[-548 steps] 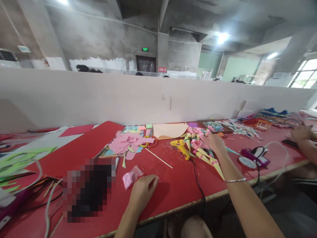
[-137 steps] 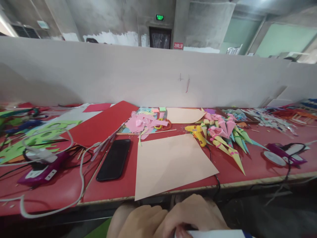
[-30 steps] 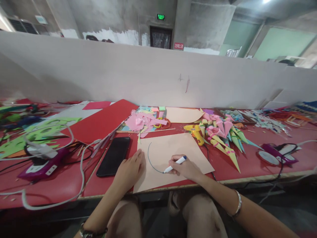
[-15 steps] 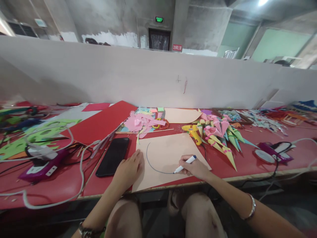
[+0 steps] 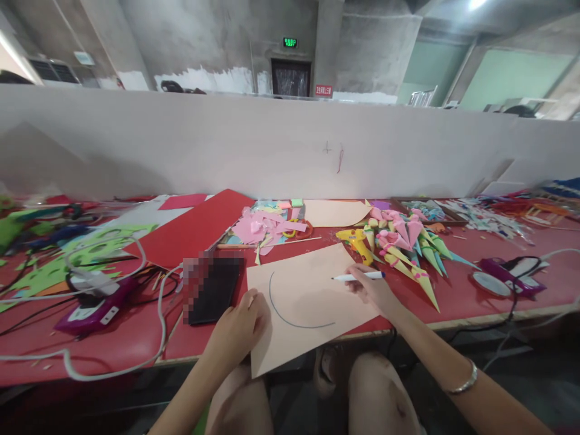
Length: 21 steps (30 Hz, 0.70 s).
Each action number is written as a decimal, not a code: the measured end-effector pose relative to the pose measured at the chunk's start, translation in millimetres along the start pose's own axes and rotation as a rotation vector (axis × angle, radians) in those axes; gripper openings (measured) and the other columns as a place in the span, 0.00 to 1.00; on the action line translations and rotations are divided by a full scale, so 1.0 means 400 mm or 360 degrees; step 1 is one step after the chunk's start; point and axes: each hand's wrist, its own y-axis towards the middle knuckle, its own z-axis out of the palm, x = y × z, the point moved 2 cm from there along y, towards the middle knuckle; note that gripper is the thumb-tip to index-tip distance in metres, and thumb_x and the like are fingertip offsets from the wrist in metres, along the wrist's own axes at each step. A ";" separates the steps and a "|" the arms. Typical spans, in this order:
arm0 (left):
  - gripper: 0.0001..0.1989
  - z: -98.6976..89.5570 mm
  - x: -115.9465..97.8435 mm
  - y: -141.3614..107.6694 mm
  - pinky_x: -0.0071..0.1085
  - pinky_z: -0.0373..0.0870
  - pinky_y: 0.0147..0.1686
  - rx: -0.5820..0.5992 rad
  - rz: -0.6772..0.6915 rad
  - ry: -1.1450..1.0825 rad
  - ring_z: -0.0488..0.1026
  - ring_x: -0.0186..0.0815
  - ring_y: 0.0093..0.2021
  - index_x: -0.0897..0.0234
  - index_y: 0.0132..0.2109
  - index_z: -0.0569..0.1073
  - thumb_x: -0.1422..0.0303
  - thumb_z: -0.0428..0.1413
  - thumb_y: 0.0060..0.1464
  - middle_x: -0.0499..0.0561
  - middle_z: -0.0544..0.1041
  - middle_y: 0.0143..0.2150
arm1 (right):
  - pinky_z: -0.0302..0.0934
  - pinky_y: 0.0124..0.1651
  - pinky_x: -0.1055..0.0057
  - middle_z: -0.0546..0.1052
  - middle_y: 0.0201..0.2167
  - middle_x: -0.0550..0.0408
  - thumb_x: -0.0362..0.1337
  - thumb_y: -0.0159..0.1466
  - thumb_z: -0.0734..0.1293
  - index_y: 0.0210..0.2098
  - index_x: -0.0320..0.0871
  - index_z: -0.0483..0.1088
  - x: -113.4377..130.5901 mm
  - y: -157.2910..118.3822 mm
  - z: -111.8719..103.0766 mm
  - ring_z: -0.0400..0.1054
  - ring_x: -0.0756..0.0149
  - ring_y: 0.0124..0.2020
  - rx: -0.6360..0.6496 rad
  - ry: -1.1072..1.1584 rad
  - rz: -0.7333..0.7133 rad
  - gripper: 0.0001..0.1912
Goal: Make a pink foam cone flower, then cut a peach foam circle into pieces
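Observation:
A pale peach sheet (image 5: 308,290) lies tilted on the red table, its lower left corner sticking out past the front edge. A dark curved line (image 5: 290,321) runs down its left half and along the bottom. At the sheet's left edge my left hand (image 5: 244,320) has its fingers curled, gripping the sheet. My right hand (image 5: 369,290) is closed around a white marker (image 5: 365,277) with a blue end. The marker lies nearly level over the right half of the sheet, its tip pointing left and away from the line's end.
A black phone (image 5: 215,291), partly pixelated, lies left of the sheet. Behind it are a red sheet (image 5: 194,229) and pink paper scraps (image 5: 260,223). A yellow glue gun (image 5: 357,244) and several paper cones (image 5: 408,248) lie to the right. Purple power strips (image 5: 93,308) with cables flank the workspace.
The curved line has grown a little to the right. My right hand has lifted the marker up and right, off the line. The sheet has turned, its lower left corner coming toward me.

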 end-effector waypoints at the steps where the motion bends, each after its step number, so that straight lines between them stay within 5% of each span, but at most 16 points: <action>1: 0.19 -0.004 0.000 -0.005 0.35 0.71 0.38 0.0041 0.0026 0.0001 0.74 0.41 0.41 0.70 0.51 0.67 0.78 0.42 0.52 0.63 0.68 0.52 | 0.57 0.26 0.76 0.68 0.20 0.60 0.49 0.51 0.66 0.26 0.41 0.66 0.005 0.007 0.015 0.62 0.75 0.21 0.0010 0.0014 -0.0016 0.16; 6: 0.22 -0.011 0.008 0.008 0.31 0.69 0.39 0.0181 0.0119 -0.0124 0.74 0.35 0.36 0.63 0.49 0.68 0.83 0.41 0.51 0.55 0.73 0.43 | 0.61 0.30 0.74 0.70 0.21 0.58 0.48 0.49 0.68 0.25 0.41 0.67 0.018 0.049 0.145 0.65 0.73 0.24 0.0216 0.0002 -0.0012 0.15; 11: 0.22 0.006 0.020 0.041 0.32 0.68 0.41 0.0086 0.0066 -0.0082 0.73 0.36 0.41 0.65 0.54 0.65 0.81 0.40 0.54 0.57 0.70 0.50 | 0.56 0.20 0.77 0.67 0.14 0.61 0.47 0.50 0.66 0.20 0.41 0.63 -0.017 0.092 0.254 0.61 0.75 0.17 0.0324 -0.0075 0.0018 0.15; 21: 0.25 0.021 0.010 0.047 0.36 0.71 0.39 -0.0018 0.0020 0.0001 0.72 0.41 0.45 0.65 0.56 0.64 0.81 0.40 0.52 0.60 0.65 0.58 | 0.54 0.19 0.79 0.68 0.14 0.61 0.44 0.52 0.63 0.20 0.42 0.62 -0.046 0.098 0.287 0.60 0.76 0.16 0.0325 -0.0143 0.0001 0.12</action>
